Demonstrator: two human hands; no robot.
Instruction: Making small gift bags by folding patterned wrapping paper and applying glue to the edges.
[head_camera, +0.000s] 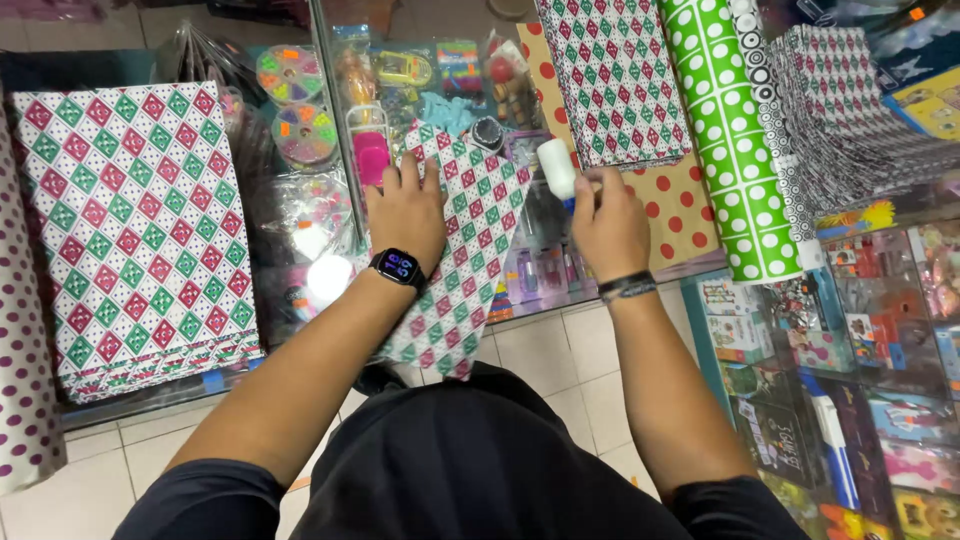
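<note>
My left hand (405, 212) lies flat, fingers spread, on a package wrapped in paper with a red and green diamond pattern (470, 240), which rests on a glass counter (300, 250) and hangs over its near edge. A dark smartwatch (398, 266) is on that wrist. My right hand (608, 222) is closed around a white glue stick (556, 168) with a blue base, held just right of the package's upper right corner. A dark band circles my right wrist.
A stack of the same diamond paper (135, 230) lies at left, another (615, 75) at the back. A green dotted roll (735, 140) and a folded black-and-white stack (850, 120) are at right. Toys and bead boxes show under the glass. Tiled floor below.
</note>
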